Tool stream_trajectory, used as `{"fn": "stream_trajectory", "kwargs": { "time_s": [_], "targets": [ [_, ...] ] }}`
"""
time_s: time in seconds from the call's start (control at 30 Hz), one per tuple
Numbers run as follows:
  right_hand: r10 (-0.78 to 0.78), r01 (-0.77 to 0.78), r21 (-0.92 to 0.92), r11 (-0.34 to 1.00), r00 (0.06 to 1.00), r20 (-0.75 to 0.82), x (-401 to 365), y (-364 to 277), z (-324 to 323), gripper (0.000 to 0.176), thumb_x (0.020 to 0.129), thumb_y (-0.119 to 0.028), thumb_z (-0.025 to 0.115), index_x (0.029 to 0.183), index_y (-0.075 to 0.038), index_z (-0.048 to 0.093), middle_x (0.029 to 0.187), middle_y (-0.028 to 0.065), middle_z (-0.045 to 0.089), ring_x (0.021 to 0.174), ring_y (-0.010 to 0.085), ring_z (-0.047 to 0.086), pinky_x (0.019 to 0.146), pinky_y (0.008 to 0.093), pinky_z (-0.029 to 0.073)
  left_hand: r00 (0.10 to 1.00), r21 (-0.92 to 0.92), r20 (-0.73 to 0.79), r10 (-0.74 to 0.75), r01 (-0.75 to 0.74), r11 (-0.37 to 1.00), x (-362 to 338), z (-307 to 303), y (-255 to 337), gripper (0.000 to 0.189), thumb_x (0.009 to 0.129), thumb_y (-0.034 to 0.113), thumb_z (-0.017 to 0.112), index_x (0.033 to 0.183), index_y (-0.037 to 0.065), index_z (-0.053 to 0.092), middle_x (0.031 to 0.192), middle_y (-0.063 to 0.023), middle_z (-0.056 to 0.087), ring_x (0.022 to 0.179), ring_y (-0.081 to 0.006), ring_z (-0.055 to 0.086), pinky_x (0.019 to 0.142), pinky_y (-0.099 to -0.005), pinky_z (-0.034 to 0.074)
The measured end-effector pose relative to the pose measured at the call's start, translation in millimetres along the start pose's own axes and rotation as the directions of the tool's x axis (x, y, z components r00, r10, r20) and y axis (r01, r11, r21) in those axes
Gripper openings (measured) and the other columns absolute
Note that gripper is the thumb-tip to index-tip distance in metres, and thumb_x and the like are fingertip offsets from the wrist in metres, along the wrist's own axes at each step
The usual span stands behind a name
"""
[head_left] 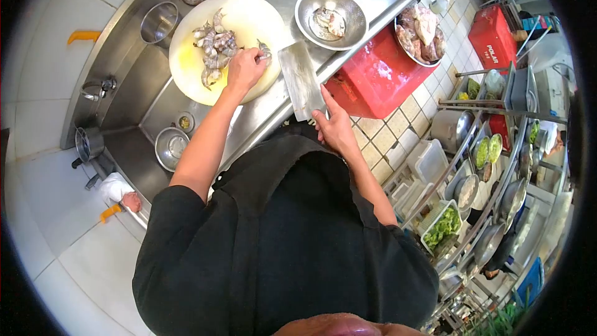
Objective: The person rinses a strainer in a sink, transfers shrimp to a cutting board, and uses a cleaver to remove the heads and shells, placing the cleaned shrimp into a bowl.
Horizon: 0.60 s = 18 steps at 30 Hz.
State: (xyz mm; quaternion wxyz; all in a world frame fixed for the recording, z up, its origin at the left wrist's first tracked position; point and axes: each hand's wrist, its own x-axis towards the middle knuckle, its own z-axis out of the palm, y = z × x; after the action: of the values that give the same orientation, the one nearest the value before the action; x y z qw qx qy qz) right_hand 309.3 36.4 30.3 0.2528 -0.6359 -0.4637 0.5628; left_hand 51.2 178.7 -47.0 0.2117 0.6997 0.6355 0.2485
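Note:
A pile of raw shrimp (pixel 217 43) lies on a round pale cutting board (pixel 186 78) on the steel counter. My left hand (pixel 246 70) is closed at the right part of the board, its fingers on a single shrimp (pixel 264 48) beside the pile. My right hand (pixel 336 126) grips a broad cleaver (pixel 300 81), whose blade reaches up past the board's right edge. A perforated steel bowl (pixel 305 15) with some shrimp pieces (pixel 329 23) in it stands beyond the blade's tip.
The sink (pixel 134 143) holds a small metal bowl (pixel 172 148). An empty steel container (pixel 160 22) stands left of the board. Right of the counter, a red cooler (pixel 373 81) bears a bowl of raw seafood (pixel 423 31). Shelves (pixel 460 239) of food trays line the right side.

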Motion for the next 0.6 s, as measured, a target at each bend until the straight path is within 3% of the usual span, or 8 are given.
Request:
{"fn": "stream_trajectory", "kwargs": {
  "time_s": [0.13, 0.33, 0.6],
  "targets": [
    [0.014, -0.014, -0.035, 0.999, 1.0, 0.008, -2, -2, 2, 0.07, 0.101, -0.011, 0.063, 0.164, -0.02, 0.035, 0.069, 0.0029, 0.059, 0.05, 0.0102, 0.055, 0.047, 0.0291, 0.047, 0.999, -0.024, -0.006, -0.034, 0.034, 0.999, 0, 11, -6, 0.026, 0.083, 0.022, 0.071, 0.1, 0.003, 0.076, 0.093, -0.018, 0.075, 0.091, -0.0336, 0.07, 0.083, -0.0439, 0.055],
    [0.07, -0.067, -0.052, 0.996, 0.996, 0.056, -1, -12, 4, 0.069, 0.1, -0.014, 0.062, 0.163, -0.019, 0.037, 0.068, 0.0058, 0.06, 0.051, 0.014, 0.059, 0.053, 0.0331, 0.05, 0.998, -0.06, -0.012, -0.057, 0.056, 0.997, 0, 10, -6, 0.027, 0.082, 0.023, 0.072, 0.1, 0.003, 0.076, 0.092, -0.0173, 0.075, 0.088, -0.0329, 0.071, 0.082, -0.0426, 0.056],
    [0.036, -0.04, -0.227, 0.973, 0.999, -0.021, -2, -24, 8, 0.066, 0.098, -0.015, 0.061, 0.16, -0.014, 0.04, 0.095, 0.0234, 0.074, 0.056, 0.0223, 0.064, 0.064, 0.0398, 0.055, 0.997, -0.067, -0.027, -0.067, 0.065, 0.996, -2, 11, -6, 0.023, 0.081, 0.023, 0.072, 0.094, 0.004, 0.074, 0.091, -0.0181, 0.074, 0.089, -0.0352, 0.07, 0.082, -0.0446, 0.056]
  ]
}}
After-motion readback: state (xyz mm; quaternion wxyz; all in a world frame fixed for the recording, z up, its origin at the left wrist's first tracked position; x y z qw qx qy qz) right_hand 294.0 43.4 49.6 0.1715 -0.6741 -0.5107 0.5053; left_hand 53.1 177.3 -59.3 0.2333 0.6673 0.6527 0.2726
